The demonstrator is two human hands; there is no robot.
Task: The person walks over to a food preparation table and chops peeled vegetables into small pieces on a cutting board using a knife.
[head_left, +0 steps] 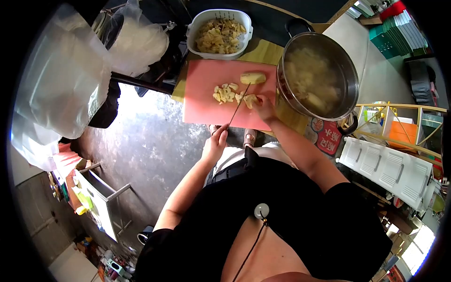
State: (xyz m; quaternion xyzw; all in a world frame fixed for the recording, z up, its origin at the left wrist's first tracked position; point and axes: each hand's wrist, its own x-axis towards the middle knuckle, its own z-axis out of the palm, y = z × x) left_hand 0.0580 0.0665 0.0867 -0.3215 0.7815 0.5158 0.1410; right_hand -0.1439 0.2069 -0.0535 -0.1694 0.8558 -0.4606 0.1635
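Note:
My left hand (216,143) is closed around the handle of a knife (238,105). Its long thin blade slants up and across the pink cutting board (199,80). On the board's right side my right hand (265,109) has its fingers closed on a pale yellow piece of peeled root vegetable (249,100), right beside the blade. Small cut chunks (225,93) lie in a loose pile left of the knife. A whole peeled root (253,78) rests near the blade's tip, toward the board's far edge.
A white basket (190,37) of cut pieces stands beyond the board. At the right, a large metal pot (355,75) holds pale roots in cloudy water. Plastic bags (66,80) hang at the left. A white rack (105,207) stands lower left on the grey floor (145,145).

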